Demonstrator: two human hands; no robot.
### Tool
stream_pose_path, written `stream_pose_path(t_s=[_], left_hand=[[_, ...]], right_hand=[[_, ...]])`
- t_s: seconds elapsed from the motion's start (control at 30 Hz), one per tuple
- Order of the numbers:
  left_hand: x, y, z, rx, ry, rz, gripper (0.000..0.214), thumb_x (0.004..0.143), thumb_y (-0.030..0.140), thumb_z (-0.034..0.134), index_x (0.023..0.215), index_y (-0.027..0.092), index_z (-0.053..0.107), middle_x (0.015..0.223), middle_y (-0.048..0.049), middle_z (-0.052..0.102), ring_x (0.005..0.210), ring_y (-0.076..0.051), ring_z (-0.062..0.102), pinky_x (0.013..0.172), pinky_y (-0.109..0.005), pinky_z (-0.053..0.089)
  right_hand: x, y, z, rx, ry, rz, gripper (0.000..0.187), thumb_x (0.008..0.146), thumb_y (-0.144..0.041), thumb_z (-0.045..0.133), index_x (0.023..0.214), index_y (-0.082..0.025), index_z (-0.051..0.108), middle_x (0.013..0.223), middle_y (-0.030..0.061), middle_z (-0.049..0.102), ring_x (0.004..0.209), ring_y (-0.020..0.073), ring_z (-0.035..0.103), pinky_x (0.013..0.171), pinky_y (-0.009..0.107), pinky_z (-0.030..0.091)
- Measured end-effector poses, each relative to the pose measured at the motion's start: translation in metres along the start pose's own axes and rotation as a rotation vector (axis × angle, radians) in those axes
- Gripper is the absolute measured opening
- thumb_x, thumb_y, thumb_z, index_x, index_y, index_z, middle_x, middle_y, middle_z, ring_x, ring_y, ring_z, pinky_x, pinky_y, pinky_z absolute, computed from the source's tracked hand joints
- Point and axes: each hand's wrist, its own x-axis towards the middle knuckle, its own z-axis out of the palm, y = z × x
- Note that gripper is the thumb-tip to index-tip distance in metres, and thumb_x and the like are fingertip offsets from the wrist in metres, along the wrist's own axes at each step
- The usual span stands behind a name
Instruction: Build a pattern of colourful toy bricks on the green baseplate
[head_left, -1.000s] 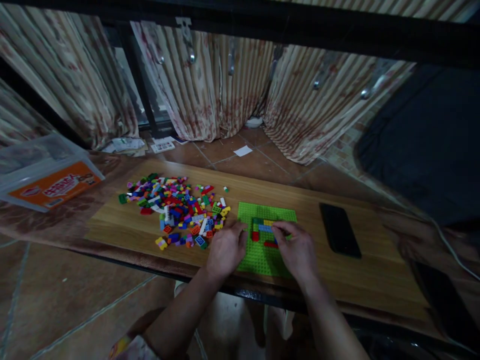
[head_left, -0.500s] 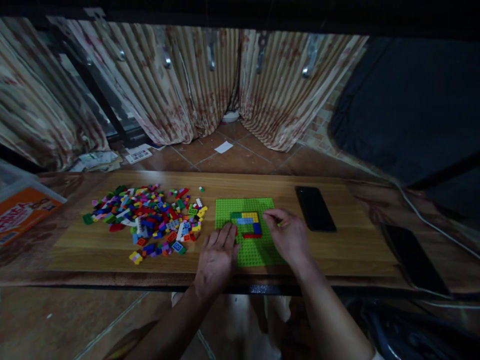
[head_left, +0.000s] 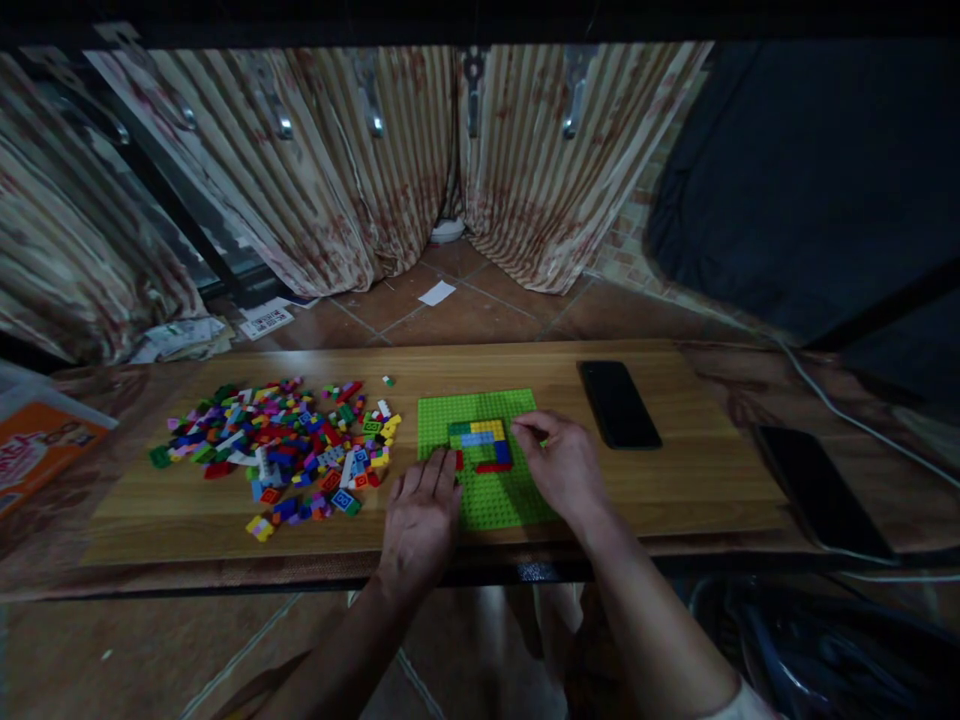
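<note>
Between left hand [head_left: 420, 515] and right hand [head_left: 561, 468]: green baseplate [head_left: 442, 415] with brick build [head_left: 480, 438]. Left flat, fingers spread, likely pinning plate edge against sliding. Right curled at build's right edge, grip unclear.

No legible text — orange box [head_left: 36, 450] label blurred
</note>
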Motion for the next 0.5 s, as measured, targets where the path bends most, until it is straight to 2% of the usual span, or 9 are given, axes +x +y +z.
stream_pose_path(t_s=[0.5], left_hand=[[-0.0013,0.0051,-0.0055,-0.046,-0.024,-0.008,0.04,0.093,0.025,0.043,0.129,0.013,0.055,0.13,-0.0132,0.059,0.107,-0.028,0.057,0.087,-0.041,0.045]], right_hand=[[-0.0009,-0.0023,0.0024,-0.016,-0.037,-0.01,0.019,0.083,-0.023,0.053,0.078,-0.022,0.071,0.083,0.0043,0.073,0.075,0.0194,0.066,0.073,0.032,0.048]])
